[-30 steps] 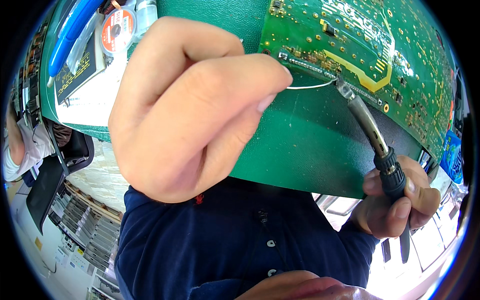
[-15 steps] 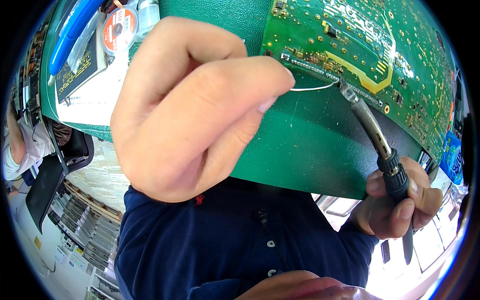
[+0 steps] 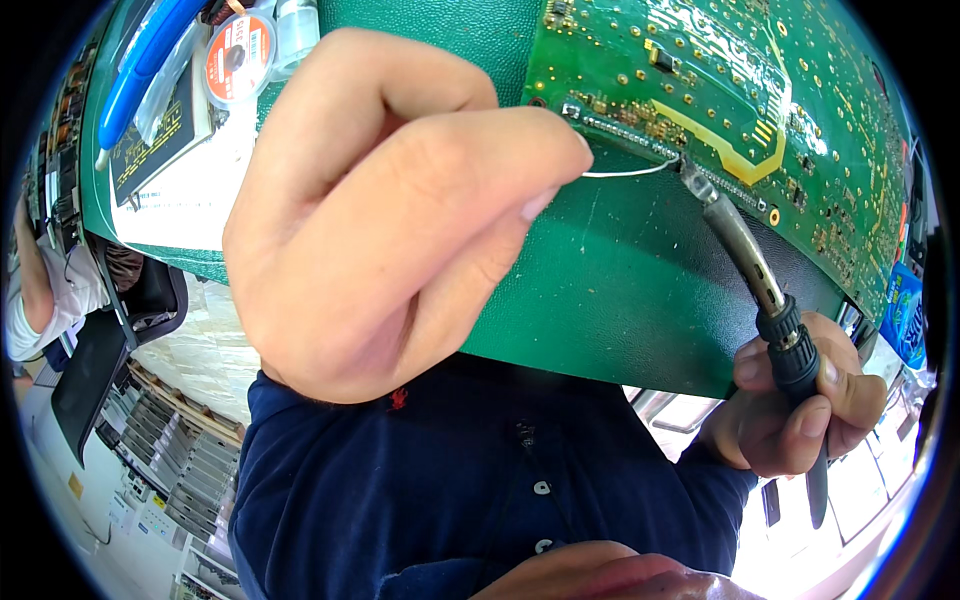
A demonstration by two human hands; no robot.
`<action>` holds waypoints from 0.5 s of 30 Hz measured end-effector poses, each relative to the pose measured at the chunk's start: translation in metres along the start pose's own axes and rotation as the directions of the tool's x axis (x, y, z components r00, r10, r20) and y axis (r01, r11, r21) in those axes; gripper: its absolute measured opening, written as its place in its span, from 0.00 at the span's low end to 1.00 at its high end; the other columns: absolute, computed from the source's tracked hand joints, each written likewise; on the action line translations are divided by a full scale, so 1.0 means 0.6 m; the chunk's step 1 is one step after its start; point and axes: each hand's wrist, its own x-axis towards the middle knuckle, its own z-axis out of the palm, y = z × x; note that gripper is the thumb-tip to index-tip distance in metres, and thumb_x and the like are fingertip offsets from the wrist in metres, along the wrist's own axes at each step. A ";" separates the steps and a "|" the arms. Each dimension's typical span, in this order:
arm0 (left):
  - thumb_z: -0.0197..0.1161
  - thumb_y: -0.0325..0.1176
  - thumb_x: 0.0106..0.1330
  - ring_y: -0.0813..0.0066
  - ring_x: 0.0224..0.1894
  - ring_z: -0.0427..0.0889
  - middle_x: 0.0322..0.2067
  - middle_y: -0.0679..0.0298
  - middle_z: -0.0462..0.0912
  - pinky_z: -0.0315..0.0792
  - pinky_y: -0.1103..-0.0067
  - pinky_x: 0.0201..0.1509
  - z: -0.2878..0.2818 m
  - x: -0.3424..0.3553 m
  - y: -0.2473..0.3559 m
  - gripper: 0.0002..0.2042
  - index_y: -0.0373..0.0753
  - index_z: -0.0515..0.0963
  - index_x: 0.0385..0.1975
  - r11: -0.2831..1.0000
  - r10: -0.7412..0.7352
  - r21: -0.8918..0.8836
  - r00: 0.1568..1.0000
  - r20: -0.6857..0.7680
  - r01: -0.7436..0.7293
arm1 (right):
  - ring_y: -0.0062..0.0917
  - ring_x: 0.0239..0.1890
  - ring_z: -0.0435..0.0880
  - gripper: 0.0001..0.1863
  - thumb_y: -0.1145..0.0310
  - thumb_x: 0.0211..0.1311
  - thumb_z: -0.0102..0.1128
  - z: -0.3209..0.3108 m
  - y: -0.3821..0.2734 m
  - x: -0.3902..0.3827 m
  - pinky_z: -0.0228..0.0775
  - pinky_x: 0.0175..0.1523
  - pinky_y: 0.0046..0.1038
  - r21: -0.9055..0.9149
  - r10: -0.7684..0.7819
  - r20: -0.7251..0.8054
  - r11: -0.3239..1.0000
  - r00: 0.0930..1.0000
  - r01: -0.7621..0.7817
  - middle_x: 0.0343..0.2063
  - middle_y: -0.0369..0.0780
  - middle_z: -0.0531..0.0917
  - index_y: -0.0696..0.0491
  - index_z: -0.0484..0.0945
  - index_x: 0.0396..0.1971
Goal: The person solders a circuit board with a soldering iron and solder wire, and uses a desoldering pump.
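My left hand [image 3: 390, 220] is closed, with thumb and forefinger pinching a thin silvery solder wire [image 3: 630, 174]. The wire runs right to the near edge of a green circuit board [image 3: 640, 95], where a long row of solder joints [image 3: 620, 135] lies. In my right hand [image 3: 800, 400] is a soldering iron [image 3: 745, 250], gripped by its black handle. Its tip meets the wire's end at the row of joints. Part of the board's left side and the rest of the wire are hidden by my left hand.
Beneath the board lies a green mat [image 3: 600, 300]. At the far left are a solder spool [image 3: 240, 58] with an orange label, blue-handled pliers [image 3: 145, 75] and white paper [image 3: 190, 205]. A blue packet [image 3: 903, 315] stands at the right. Another person's arm [image 3: 32, 265] shows at the left rim.
My left hand has shifted very slightly right, and the exposed wire bows a little more. The iron's tip stays at the same part of the joint row.
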 end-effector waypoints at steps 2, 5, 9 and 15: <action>0.61 0.12 0.48 0.78 0.25 0.69 0.25 0.58 0.74 0.59 0.87 0.24 0.000 0.000 -0.001 0.12 0.30 0.78 0.34 1.000 0.001 0.002 1.000 0.001 -0.001 | 0.25 0.12 0.71 0.11 0.63 0.63 0.43 0.001 0.000 -0.001 0.64 0.18 0.24 -0.006 0.000 -0.005 1.000 1.000 0.000 0.11 0.45 0.74 0.57 0.65 0.34; 0.61 0.12 0.48 0.78 0.25 0.69 0.26 0.58 0.74 0.59 0.87 0.24 -0.002 0.000 0.000 0.12 0.30 0.78 0.34 1.000 0.000 0.001 1.000 0.007 0.000 | 0.26 0.12 0.71 0.11 0.63 0.63 0.43 0.000 0.001 0.001 0.64 0.18 0.24 -0.005 -0.006 0.005 1.000 1.000 0.006 0.11 0.45 0.74 0.57 0.65 0.34; 0.61 0.13 0.48 0.78 0.25 0.70 0.26 0.58 0.74 0.59 0.87 0.24 -0.003 0.001 0.001 0.12 0.30 0.77 0.34 1.000 0.002 -0.004 1.000 0.015 -0.002 | 0.26 0.12 0.71 0.12 0.63 0.63 0.43 -0.001 0.001 0.002 0.64 0.18 0.23 0.012 -0.005 0.019 1.000 1.000 0.005 0.11 0.45 0.74 0.57 0.65 0.35; 0.61 0.13 0.48 0.77 0.25 0.70 0.26 0.58 0.74 0.60 0.87 0.25 -0.002 0.001 0.003 0.12 0.30 0.78 0.34 1.000 -0.017 -0.002 1.000 0.010 0.017 | 0.25 0.12 0.71 0.12 0.62 0.63 0.43 -0.001 0.001 0.001 0.64 0.17 0.23 0.007 0.001 0.008 1.000 1.000 -0.001 0.11 0.45 0.75 0.57 0.65 0.35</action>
